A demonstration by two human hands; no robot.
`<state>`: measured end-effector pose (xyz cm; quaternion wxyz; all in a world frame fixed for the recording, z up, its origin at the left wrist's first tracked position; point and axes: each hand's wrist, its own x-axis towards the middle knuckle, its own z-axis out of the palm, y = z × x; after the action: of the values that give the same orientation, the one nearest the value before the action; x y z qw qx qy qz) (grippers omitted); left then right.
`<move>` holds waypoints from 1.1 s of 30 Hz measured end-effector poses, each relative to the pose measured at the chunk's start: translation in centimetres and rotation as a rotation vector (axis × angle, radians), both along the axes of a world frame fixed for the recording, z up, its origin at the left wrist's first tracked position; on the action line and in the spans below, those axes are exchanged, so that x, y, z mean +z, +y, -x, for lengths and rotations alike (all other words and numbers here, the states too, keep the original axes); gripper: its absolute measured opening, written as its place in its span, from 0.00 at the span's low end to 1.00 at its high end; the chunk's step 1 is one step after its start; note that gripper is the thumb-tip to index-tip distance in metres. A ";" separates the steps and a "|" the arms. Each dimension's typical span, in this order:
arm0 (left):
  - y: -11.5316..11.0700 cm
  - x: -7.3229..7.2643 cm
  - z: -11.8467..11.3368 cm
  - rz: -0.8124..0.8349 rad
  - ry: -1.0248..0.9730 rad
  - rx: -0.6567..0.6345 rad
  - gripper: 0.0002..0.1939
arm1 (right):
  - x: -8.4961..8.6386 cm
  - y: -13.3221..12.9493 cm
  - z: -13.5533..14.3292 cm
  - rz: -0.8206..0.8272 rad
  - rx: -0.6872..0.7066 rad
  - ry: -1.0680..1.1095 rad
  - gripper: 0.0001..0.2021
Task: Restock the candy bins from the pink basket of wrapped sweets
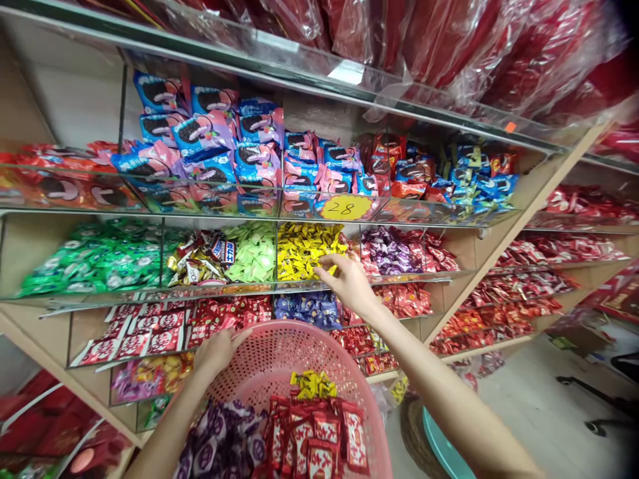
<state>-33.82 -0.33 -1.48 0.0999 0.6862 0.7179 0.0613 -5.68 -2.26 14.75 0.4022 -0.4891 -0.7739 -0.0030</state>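
A pink perforated basket (pixel 294 342) fills the lower middle of the head view, and my left hand (pixel 217 349) is closed on its upper left rim. Inside lie purple-wrapped candies (pixel 214 439), red and white packets (pixel 324 439) and a small heap of yellow-wrapped candies (pixel 313 384). My right hand (pixel 342 276) reaches over the front edge of the shelf compartment of yellow candies (pixel 302 249). Its thumb and index finger are bent near the candies; whether a piece is between them cannot be made out.
Glass-fronted shelves hold green packets (pixel 104 256), pale green packets (pixel 252 253), purple candies (pixel 387 249) and blue cookie packs (pixel 210 133). A yellow price tag (pixel 347 207) hangs above. A teal basin (pixel 439 446) and a wheeled chair base (pixel 594 399) stand on the floor at right.
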 end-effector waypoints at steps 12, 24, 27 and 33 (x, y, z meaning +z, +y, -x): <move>0.1 -0.2 0.0 0.000 0.006 -0.005 0.34 | -14.8 -3.9 -0.2 0.524 0.110 -0.796 0.10; 0.2 -0.4 0.1 -0.001 -0.017 0.003 0.33 | -10.9 -4.4 0.4 0.492 0.072 -0.713 0.13; 0.1 -0.3 0.1 0.001 -0.017 0.006 0.33 | -6.9 -3.1 0.4 0.338 0.035 -0.570 0.12; 0.1 -0.5 0.2 -0.016 -0.031 0.007 0.34 | -1.1 1.6 -0.6 0.088 -0.167 -0.433 0.09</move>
<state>-34.00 -0.19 -1.96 0.1052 0.6836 0.7181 0.0777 -5.05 -0.63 13.68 0.2033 -0.5563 -0.7985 -0.1072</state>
